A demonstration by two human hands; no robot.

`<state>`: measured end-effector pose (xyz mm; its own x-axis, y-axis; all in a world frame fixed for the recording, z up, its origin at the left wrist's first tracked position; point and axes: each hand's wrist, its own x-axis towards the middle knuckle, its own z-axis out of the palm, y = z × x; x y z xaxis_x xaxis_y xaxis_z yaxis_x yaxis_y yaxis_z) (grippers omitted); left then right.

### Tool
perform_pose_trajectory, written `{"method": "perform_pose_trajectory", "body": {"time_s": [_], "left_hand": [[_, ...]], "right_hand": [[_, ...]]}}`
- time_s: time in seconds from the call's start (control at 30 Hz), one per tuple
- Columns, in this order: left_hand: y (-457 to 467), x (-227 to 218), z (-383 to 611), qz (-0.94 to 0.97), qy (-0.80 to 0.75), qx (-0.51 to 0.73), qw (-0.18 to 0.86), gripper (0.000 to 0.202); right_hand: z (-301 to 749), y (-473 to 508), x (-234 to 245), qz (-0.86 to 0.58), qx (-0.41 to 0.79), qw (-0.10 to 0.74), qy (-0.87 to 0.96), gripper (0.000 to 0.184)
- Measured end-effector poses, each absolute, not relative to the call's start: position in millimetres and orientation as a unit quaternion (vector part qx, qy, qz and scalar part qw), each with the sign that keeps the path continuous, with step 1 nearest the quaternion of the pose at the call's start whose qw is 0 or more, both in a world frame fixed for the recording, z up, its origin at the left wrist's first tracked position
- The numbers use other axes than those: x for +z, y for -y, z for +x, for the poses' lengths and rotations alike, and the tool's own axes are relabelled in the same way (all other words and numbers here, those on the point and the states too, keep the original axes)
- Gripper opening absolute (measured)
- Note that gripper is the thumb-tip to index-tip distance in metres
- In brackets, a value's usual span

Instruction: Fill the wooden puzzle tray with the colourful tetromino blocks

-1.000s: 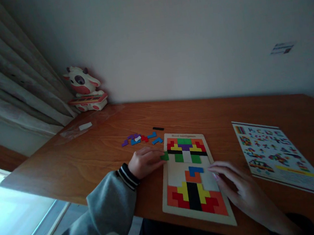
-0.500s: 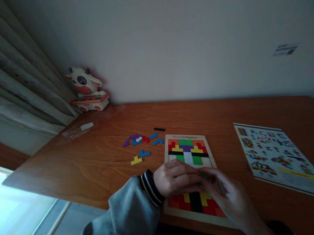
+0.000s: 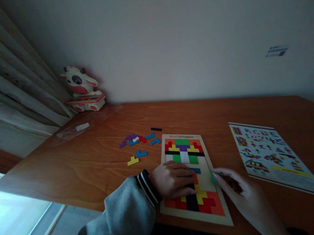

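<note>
A wooden puzzle board lies on the table with coloured block pieces filling its top and bottom parts. My left hand rests palm down across its middle, fingers stretched out and holding nothing, hiding some pieces. Beside those fingertips, a blue piece shows on the board. Between the thumb and fingers of my right hand is a green puzzle piece, held over the board's right edge. Part of that piece is covered by the fingers.
Left of the board lie a yellow piece, a blue piece, a black strip and several other loose pieces. A printed pattern sheet is on the right. A cow toy sits at the back left, near clear plastic wrap.
My right hand has moved right, away from my left hand, carrying the green piece. My left hand has flattened onto the board, uncovering the blue piece. The whole view has shifted slightly.
</note>
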<state>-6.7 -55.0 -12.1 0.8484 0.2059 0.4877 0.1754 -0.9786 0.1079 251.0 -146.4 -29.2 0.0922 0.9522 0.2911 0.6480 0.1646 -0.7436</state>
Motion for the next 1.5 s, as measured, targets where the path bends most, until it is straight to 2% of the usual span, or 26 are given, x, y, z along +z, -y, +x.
{"method": "perform_pose_trajectory", "body": {"time_s": [0.2,0.33,0.5,0.93,1.13,1.5], "left_hand": [[55,-10,-7,0.964,-0.094,0.249,0.03,0.036],[56,-9,-6,0.959,-0.093,0.266,0.035,0.036],[55,-9,-6,0.96,-0.09,0.263,0.039,0.035],[57,-11,-8,0.961,-0.094,0.259,0.025,0.034],[60,-8,-13,0.956,-0.101,0.275,0.01,0.033],[77,1,-52,0.937,-0.179,0.299,-0.013,0.02]], "right_hand": [[256,128,-24,-0.611,0.203,0.388,0.66,0.033],[256,104,-11,-0.582,0.211,0.344,0.705,0.032],[253,89,-11,-0.582,0.183,0.316,0.726,0.031],[257,118,-12,-0.574,0.217,0.359,0.703,0.029],[251,135,-13,-0.546,0.246,0.332,0.729,0.025],[249,136,-17,-0.512,0.197,0.318,0.773,0.019]]}}
